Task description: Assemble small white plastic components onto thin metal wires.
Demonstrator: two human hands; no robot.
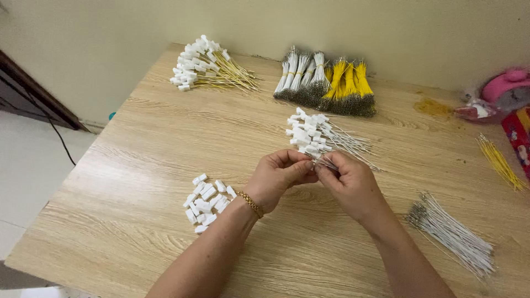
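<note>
My left hand [279, 179] and my right hand [349, 182] meet at the middle of the wooden table [143, 165], fingertips pinched together on a thin white wire and a small white plastic connector; the joint itself is hidden by my fingers. Just beyond my fingers lies a pile of white wires with connectors fitted [316, 137]. Loose white connectors [206, 201] lie in a heap left of my left wrist, which wears a gold bracelet. A bundle of bare white wires [452, 234] lies to the right of my right forearm.
At the back lie a pile of yellow wires with white connectors [207, 65] and tied bundles of white and yellow wires [326, 83]. Loose yellow wires [499, 163] and pink and red items [505, 91] sit at the right edge. A wall runs behind.
</note>
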